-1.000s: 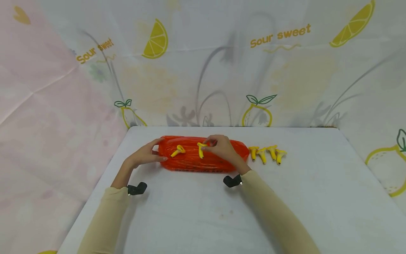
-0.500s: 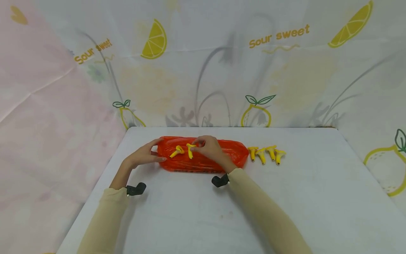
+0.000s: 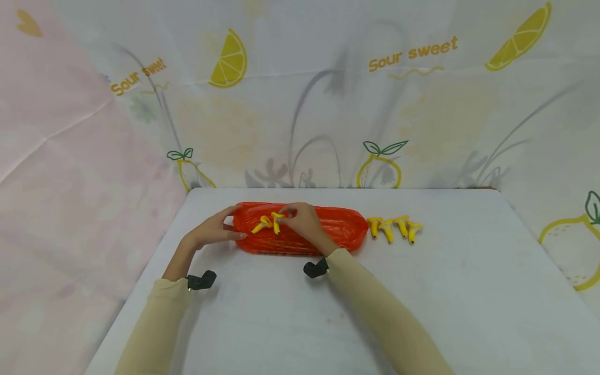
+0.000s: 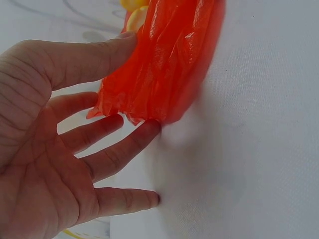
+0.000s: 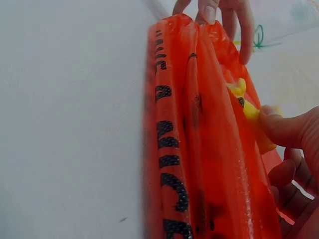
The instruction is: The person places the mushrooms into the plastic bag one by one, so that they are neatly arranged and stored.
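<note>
A red plastic bag (image 3: 335, 225) lies lengthwise on the white table, with black lettering along its near side. On top of it lies a yellow chanterelle-like mushroom (image 3: 261, 224). Right beside that one, my right hand (image 3: 303, 223) pinches a second yellow mushroom (image 3: 276, 225) between thumb and fingers, low over the bag. At the bag's left end is my left hand (image 3: 213, 229), fingers spread and fairly straight. In the left wrist view its thumb (image 4: 112, 52) touches the red plastic and some fingertips meet the bag's end.
Several more yellow mushrooms (image 3: 387, 230) stand in a group on the table (image 3: 262, 312) just right of the bag. Behind the table hangs a cloth (image 3: 300, 104) printed with lemons and lettering. Dark straps with small devices sit on both wrists.
My right hand has carried its mushroom leftward over the bag, up to the mushroom lying there. The left hand stays at the bag's left end.
</note>
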`<action>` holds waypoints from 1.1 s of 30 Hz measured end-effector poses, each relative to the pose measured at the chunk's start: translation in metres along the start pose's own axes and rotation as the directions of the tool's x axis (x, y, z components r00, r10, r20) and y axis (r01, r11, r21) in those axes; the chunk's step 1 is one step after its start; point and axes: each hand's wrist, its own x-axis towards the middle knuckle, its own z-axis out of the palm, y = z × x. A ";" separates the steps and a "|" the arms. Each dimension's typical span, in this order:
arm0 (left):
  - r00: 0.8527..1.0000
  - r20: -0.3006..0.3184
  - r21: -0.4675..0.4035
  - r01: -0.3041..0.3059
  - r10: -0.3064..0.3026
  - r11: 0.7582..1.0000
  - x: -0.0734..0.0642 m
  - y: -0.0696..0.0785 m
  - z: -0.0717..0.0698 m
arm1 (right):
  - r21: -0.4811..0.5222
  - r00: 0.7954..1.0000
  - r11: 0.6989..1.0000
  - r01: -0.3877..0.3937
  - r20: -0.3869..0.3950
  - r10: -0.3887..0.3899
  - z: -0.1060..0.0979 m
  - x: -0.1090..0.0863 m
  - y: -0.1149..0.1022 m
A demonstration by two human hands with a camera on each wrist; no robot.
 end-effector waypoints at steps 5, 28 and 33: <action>1.000 0.000 0.001 0.020 -0.020 1.000 -0.002 0.000 0.000 | 0.006 1.000 1.000 0.009 -0.007 -0.009 0.003 0.000 0.002; 1.000 0.007 -0.001 0.016 -0.016 1.000 0.000 0.003 0.001 | -0.209 0.996 0.977 -0.049 0.064 0.064 0.001 -0.004 -0.002; 1.000 0.011 -0.001 0.024 -0.024 1.000 0.001 0.003 0.001 | -0.196 0.996 0.980 -0.018 0.082 0.034 -0.009 -0.004 -0.001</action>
